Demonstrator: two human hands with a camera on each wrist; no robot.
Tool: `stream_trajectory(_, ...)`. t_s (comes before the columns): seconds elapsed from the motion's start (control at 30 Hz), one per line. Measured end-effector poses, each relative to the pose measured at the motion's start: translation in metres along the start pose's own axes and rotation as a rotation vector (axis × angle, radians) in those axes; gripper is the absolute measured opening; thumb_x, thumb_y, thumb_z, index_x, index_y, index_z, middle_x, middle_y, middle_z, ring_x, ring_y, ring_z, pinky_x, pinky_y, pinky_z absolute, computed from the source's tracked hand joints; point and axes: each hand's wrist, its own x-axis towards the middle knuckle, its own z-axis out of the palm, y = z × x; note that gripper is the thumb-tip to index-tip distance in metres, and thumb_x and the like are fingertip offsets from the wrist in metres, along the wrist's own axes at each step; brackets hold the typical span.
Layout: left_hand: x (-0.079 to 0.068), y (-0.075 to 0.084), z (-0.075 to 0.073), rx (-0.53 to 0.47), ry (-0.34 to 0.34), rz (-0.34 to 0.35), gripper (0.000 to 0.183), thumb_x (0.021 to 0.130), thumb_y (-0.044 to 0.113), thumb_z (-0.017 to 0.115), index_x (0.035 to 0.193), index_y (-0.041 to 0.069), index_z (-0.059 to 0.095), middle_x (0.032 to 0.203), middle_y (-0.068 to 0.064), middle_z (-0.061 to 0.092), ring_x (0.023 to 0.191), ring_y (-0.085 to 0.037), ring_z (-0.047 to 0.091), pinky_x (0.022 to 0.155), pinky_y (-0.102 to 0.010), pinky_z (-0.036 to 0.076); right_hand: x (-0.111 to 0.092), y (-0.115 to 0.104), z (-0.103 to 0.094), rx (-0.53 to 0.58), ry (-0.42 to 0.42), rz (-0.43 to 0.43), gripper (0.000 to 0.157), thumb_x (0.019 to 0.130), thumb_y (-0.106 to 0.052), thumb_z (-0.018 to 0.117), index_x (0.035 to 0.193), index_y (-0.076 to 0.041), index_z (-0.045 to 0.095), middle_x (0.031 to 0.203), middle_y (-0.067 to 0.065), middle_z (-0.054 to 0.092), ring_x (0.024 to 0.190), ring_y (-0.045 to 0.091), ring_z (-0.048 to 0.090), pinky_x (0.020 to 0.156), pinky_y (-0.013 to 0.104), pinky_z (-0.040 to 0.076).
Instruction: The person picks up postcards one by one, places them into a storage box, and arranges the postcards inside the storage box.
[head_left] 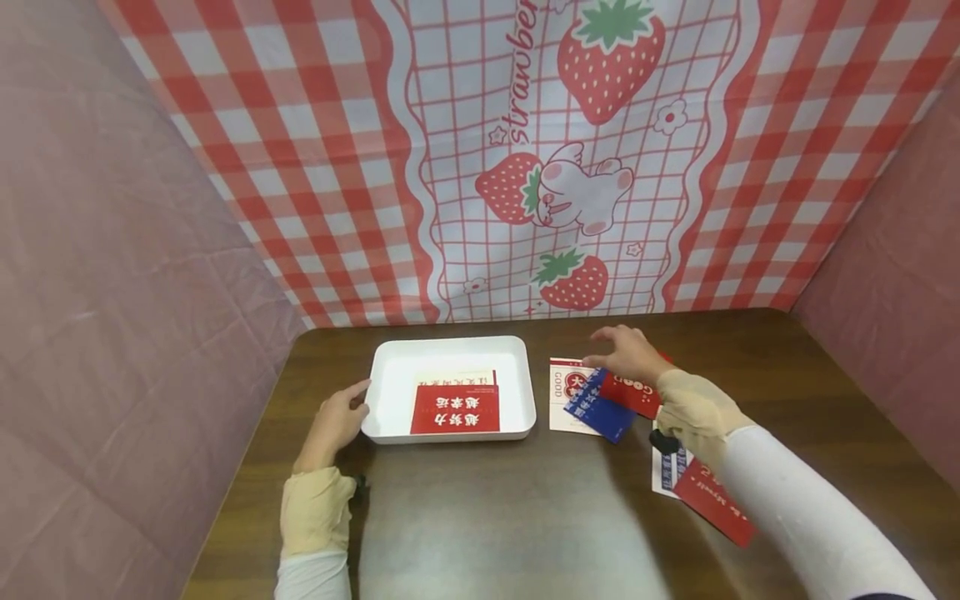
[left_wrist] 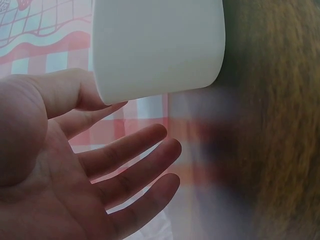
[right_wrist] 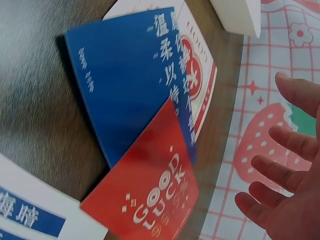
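Observation:
My left hand is at the left side of a white tray, thumb and index finger right at its wall and the other fingers loosely spread. In the left wrist view, the thumb partly disappears behind the tray's wall. Inside the tray, a red card overlaps a cream card. Over a fanned group of cards hovers my right hand, fingers spread, nothing in its grasp. Below it are a red "GOOD LUCK" card, a blue card and a cream "GOOD" card.
Nearer the front right, partly under the right forearm, lie a white-and-blue card and a red "Be Myself" card. A strawberry-print checked cloth hangs behind the brown table. Pink cloth hangs at both sides.

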Motion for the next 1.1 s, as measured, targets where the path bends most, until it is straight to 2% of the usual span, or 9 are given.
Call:
stream_trajectory(0.13, 0.000, -0.001, 0.000, 0.000, -0.007, -0.003, 0.051, 0.091, 0.012, 0.049, 0.142, 0.007, 0.049, 0.140, -0.024, 0.053, 0.130, -0.045, 0.047, 0.106, -0.059, 0.038, -0.001, 0.008, -0.003, -0.018, -0.006, 0.015, 0.058, 0.087, -0.029, 0.069, 0.130, 0.005, 0.054, 0.133, 0.032, 0.051, 0.125, 0.052, 0.040, 0.104, 0.063, 0.036)
stream_trajectory(0.3, 0.000, -0.003, 0.000, 0.009, -0.013, -0.011, 0.052, 0.092, 0.012, 0.049, 0.143, 0.007, 0.048, 0.140, -0.024, 0.053, 0.131, -0.045, 0.047, 0.107, -0.059, 0.037, 0.001, 0.020, -0.005, -0.046, -0.077, 0.028, 0.061, 0.086, -0.030, 0.070, 0.132, 0.006, 0.052, 0.126, 0.031, 0.056, 0.116, 0.046, 0.053, 0.096, 0.058, 0.046)
stream_trajectory(0.4, 0.001, -0.002, 0.000, 0.011, -0.007, 0.004, 0.051, 0.091, 0.012, 0.050, 0.143, 0.008, 0.049, 0.138, -0.024, 0.055, 0.129, -0.045, 0.049, 0.105, -0.059, 0.038, 0.001, 0.025, -0.007, -0.064, -0.124, 0.029, 0.064, 0.086, -0.032, 0.071, 0.133, 0.007, 0.050, 0.123, 0.031, 0.058, 0.112, 0.044, 0.057, 0.093, 0.056, 0.049)
stream_trajectory(0.67, 0.005, -0.003, 0.000, 0.018, -0.014, -0.005, 0.052, 0.092, 0.012, 0.049, 0.143, 0.009, 0.049, 0.140, -0.023, 0.053, 0.130, -0.045, 0.047, 0.106, -0.059, 0.038, -0.001, 0.034, -0.012, -0.085, -0.173, 0.082, 0.073, 0.083, -0.036, 0.074, 0.136, 0.007, 0.048, 0.129, 0.031, 0.055, 0.121, 0.047, 0.050, 0.098, 0.060, 0.045)
stream_trajectory(0.83, 0.006, -0.002, -0.001, 0.014, -0.014, -0.014, 0.052, 0.092, 0.012, 0.049, 0.144, 0.009, 0.048, 0.141, -0.022, 0.052, 0.131, -0.045, 0.047, 0.107, -0.059, 0.037, -0.001, 0.040, -0.012, -0.133, -0.176, 0.092, 0.080, 0.081, -0.038, 0.075, 0.138, 0.010, 0.044, 0.131, 0.035, 0.049, 0.119, 0.049, 0.047, 0.099, 0.063, 0.043)
stream_trajectory(1.0, 0.006, -0.001, -0.002, 0.006, -0.023, -0.022, 0.052, 0.092, 0.012, 0.049, 0.144, 0.010, 0.047, 0.141, -0.023, 0.052, 0.132, -0.045, 0.046, 0.108, -0.059, 0.036, 0.000, 0.046, -0.010, -0.197, -0.195, 0.086, 0.084, 0.081, -0.042, 0.074, 0.139, 0.011, 0.043, 0.127, 0.037, 0.048, 0.117, 0.050, 0.047, 0.098, 0.063, 0.042)
stream_trajectory(1.1, 0.005, -0.002, -0.002, 0.005, -0.026, -0.029, 0.052, 0.092, 0.013, 0.049, 0.145, 0.011, 0.047, 0.143, -0.023, 0.051, 0.132, -0.045, 0.046, 0.108, -0.058, 0.036, -0.001, 0.050, -0.007, -0.202, -0.216, 0.111, 0.088, 0.080, -0.046, 0.074, 0.139, 0.011, 0.042, 0.126, 0.036, 0.048, 0.115, 0.050, 0.046, 0.097, 0.063, 0.043)
